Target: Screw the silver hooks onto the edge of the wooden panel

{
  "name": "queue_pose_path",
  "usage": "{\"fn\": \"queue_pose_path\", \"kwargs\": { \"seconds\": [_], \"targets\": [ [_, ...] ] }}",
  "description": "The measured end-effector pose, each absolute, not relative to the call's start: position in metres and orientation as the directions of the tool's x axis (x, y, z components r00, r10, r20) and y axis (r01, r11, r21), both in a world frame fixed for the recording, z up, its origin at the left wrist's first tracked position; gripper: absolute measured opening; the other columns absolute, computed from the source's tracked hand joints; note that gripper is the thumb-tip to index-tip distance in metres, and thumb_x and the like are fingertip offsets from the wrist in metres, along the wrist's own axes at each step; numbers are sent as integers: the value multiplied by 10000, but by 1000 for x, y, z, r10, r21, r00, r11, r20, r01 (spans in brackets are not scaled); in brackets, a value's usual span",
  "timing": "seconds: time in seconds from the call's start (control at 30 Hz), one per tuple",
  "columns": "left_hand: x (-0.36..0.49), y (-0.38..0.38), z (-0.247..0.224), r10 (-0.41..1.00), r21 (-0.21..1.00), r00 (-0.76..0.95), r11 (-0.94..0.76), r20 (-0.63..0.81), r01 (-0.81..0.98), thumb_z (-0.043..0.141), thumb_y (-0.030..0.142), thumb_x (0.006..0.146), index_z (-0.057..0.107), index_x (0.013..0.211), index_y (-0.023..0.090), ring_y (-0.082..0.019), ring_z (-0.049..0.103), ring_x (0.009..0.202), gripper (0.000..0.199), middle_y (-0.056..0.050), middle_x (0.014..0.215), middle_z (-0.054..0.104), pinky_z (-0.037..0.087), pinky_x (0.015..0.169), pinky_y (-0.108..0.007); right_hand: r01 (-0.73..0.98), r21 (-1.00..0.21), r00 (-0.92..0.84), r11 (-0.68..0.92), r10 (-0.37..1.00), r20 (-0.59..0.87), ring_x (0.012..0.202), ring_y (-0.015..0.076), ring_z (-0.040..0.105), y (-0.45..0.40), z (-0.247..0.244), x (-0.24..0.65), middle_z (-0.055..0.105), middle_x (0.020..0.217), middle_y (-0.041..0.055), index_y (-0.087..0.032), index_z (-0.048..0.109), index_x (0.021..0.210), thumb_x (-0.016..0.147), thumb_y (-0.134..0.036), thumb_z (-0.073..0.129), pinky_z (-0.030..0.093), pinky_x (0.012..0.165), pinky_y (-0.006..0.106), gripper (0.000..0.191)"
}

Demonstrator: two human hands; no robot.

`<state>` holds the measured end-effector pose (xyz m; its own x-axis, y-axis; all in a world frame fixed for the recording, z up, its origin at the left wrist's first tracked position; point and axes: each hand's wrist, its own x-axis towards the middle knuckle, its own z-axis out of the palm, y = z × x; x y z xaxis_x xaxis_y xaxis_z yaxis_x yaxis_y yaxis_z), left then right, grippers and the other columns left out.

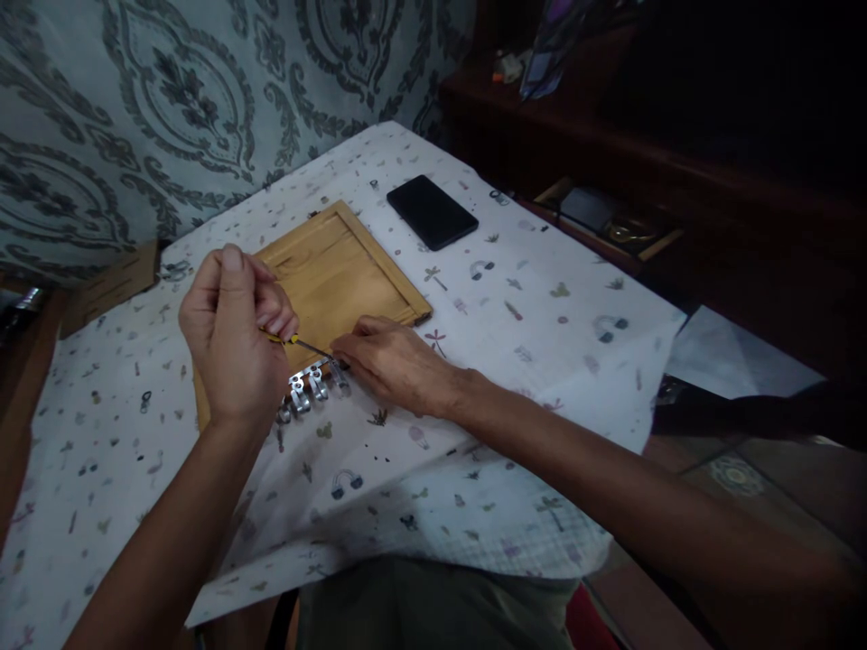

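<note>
My left hand (pixel 234 348) is closed around the yellow handle of a screwdriver (pixel 293 339), most of which the fingers hide. Its thin shaft points right and down to the near edge of a framed wooden board (pixel 331 280) lying on the table. Along that edge sits a metal strip with several shiny hooks (pixel 317 383) hanging off it. My right hand (pixel 399 366) is closed at the strip's right end, fingertips pinched together beside the screwdriver tip. Whatever is between those fingertips is hidden.
A patterned white cloth (pixel 542 343) covers the table. Behind the board lies a black phone (pixel 432 212). A piece of brown cardboard (pixel 112 287) is at the left edge, by a patterned wall or curtain (pixel 190 99). An open drawer (pixel 610 221) sits at the right.
</note>
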<state>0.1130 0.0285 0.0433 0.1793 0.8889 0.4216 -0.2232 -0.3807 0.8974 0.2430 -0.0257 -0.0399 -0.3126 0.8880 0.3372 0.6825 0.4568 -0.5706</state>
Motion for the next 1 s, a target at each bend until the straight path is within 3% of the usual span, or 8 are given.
{"fn": "queue_pose_path", "kwargs": {
  "seconds": [0.2, 0.33, 0.53, 0.73, 1.0],
  "targets": [
    [117, 30, 43, 865, 893, 251, -378, 435, -244, 777, 558, 830, 622, 652, 205, -61, 223, 376, 425, 68, 460, 265, 144, 376, -254, 683, -567, -311, 460, 886, 344, 842, 190, 538, -27, -40, 243, 607, 899, 94, -108, 689, 1052, 1014, -156, 453, 425, 769, 303, 244],
    [121, 39, 42, 818, 877, 334, -387, 469, -284, 729, 449, 904, 620, 658, 201, -49, 146, 349, 366, 89, 443, 197, 132, 357, -232, 695, -545, -310, 469, 879, 362, 818, 184, 510, -26, -42, 242, 594, 871, 82, -119, 679, 1011, 1016, -159, 443, 405, 756, 300, 239],
    [123, 50, 43, 795, 910, 454, -295, 402, -290, 783, 400, 852, 630, 651, 188, -38, 128, 345, 330, 102, 429, 196, 111, 343, -238, 690, -550, -312, 470, 879, 360, 820, 189, 502, -25, -41, 242, 596, 864, 88, -115, 678, 1006, 1014, -152, 445, 404, 756, 305, 235],
    [124, 32, 40, 797, 847, 303, -446, 523, -288, 803, 516, 821, 635, 656, 191, -37, 200, 360, 401, 80, 452, 273, 128, 374, -265, 696, -541, -336, 473, 880, 337, 838, 198, 525, -26, -40, 244, 608, 885, 100, -111, 672, 1027, 1012, -150, 430, 416, 759, 305, 246],
    [124, 13, 36, 813, 819, 136, -539, 567, -196, 765, 482, 868, 625, 651, 200, -62, 309, 396, 382, 48, 514, 380, 207, 381, -265, 702, -519, -343, 487, 870, 354, 833, 205, 521, -26, -41, 243, 607, 878, 107, -99, 666, 1026, 1020, -163, 418, 422, 781, 318, 257]
  ]
}}
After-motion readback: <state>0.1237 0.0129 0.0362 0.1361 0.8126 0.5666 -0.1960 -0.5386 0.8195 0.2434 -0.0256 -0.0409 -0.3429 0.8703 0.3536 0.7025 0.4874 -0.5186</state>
